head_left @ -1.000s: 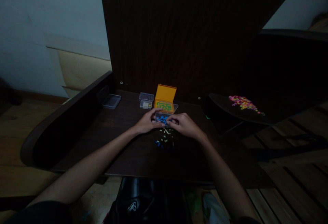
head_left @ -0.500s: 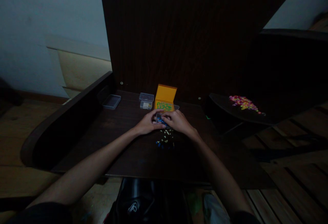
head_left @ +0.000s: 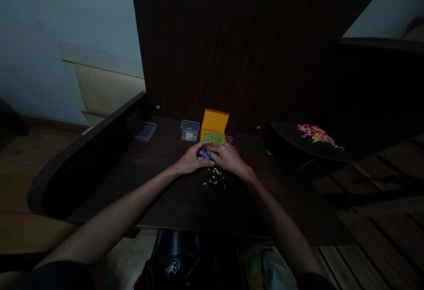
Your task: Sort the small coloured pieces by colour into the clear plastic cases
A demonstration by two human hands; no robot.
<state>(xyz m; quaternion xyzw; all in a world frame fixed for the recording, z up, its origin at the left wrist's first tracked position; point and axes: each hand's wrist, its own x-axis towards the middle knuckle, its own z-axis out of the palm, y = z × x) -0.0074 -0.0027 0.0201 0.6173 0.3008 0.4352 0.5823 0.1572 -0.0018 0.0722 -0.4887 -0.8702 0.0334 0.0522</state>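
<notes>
My left hand (head_left: 194, 159) is wrapped round the left side of a small clear plastic box (head_left: 204, 152) with blue pieces (head_left: 206, 155) in it. Over the right part of the box lies my right hand (head_left: 226, 154), its fingers bent down into the opening; whether they pinch a piece is hidden. Just in front of the hands, small cream pieces (head_left: 215, 173) and some blue ones are scattered on the dark table. Directly behind the box stands an open yellow case (head_left: 215, 122) holding many green pieces (head_left: 212, 137).
Two small clear boxes, a rear one (head_left: 190, 125) and a front one (head_left: 189, 135), stand left of the yellow case. Farther left is a clear tray (head_left: 145, 131) by the raised side board (head_left: 89, 144). Colourful beads (head_left: 316, 134) lie heaped on the right-hand ledge (head_left: 285, 137).
My right hand has shifted slightly left over the box, its fingers covering more of the blue pieces. My left hand keeps its hold.
</notes>
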